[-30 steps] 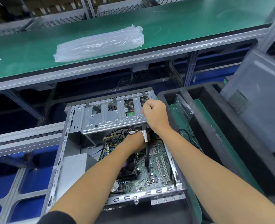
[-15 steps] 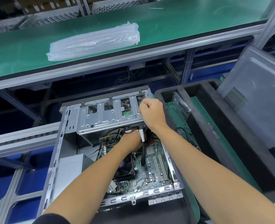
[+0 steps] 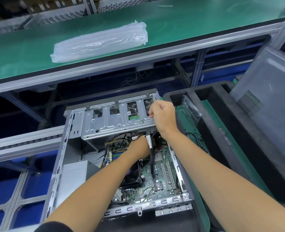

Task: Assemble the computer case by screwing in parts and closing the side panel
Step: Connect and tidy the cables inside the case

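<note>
Right hand point(image 3: 163, 117) fisted at the drive cage point(image 3: 115, 121); below it, left hand point(image 3: 139, 148) reaches inside the open case point(image 3: 61, 161), grip hidden.

An electronics assembly line: green-matted conveyor bench point(image 3: 188, 27), aluminium framing point(image 3: 195, 67), foam trays point(image 3: 222, 118).

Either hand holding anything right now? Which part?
Right hand is fisted at the drive cage's right end; what its grip holds cannot be told. Left hand reaches under the cage, fingers hidden.
</note>
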